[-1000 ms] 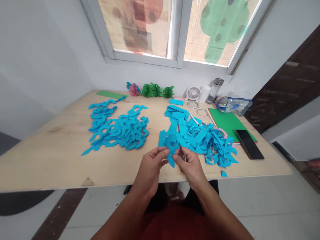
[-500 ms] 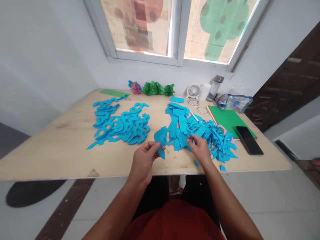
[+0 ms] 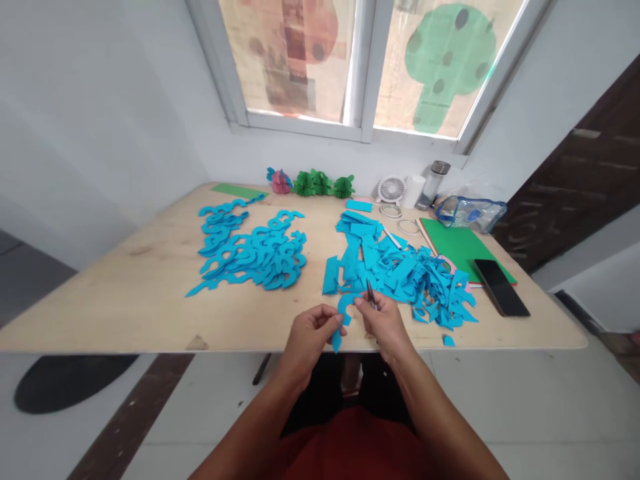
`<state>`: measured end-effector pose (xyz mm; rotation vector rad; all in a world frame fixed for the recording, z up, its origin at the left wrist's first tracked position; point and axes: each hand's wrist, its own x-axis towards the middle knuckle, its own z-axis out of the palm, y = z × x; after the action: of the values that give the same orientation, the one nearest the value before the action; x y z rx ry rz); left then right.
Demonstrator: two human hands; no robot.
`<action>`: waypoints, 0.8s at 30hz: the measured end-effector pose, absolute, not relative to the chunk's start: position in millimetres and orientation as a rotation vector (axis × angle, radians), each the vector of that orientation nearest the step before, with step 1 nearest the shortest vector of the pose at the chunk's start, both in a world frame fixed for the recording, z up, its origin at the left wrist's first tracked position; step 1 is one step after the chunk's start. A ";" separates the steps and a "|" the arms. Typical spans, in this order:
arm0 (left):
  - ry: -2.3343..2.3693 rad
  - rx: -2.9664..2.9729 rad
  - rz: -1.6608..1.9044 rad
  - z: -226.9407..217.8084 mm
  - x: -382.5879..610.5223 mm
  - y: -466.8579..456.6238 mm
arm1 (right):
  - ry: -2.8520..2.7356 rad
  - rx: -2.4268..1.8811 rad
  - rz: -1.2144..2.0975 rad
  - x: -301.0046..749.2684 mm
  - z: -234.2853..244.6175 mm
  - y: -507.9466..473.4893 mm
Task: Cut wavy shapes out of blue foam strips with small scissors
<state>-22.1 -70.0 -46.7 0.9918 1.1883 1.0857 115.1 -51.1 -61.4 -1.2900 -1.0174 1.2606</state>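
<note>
My left hand (image 3: 315, 337) pinches a curved blue paper cutout (image 3: 344, 308) near the table's front edge. The cutout's upper end meets the fingertips of my right hand (image 3: 383, 323). That hand also has small scissors (image 3: 371, 293) in its grip, blades pointing up and away from the paper; the handles are mostly hidden by the fingers. Just beyond my hands lies a blue folded paper strip (image 3: 331, 275), beside a heap of blue paper pieces and scraps (image 3: 400, 267). To the left is a pile of wavy blue paper cutouts (image 3: 255, 257).
On the right are a phone (image 3: 501, 287), green sheets (image 3: 463, 247) and a clear pouch (image 3: 473, 212). Toward the wall stand a small fan (image 3: 391, 190), a bottle (image 3: 434, 183) and green paper figures (image 3: 320, 183). A white pen (image 3: 392, 238) rests on the heap.
My hands have come together near the table edge, and my right hand now touches the paper. The wider blue piece in my left hand now appears as a narrow curved cutout.
</note>
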 end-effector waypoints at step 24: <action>2.117 1.936 0.380 -83.4 -22.4 51.3 | -0.979 -1.329 1.101 136.6 -106.3 -42.9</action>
<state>-22.4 51.3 -83.4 1.9359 2.1168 0.3803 136.6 -42.9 -106.3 -1.3288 -0.9786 1.1008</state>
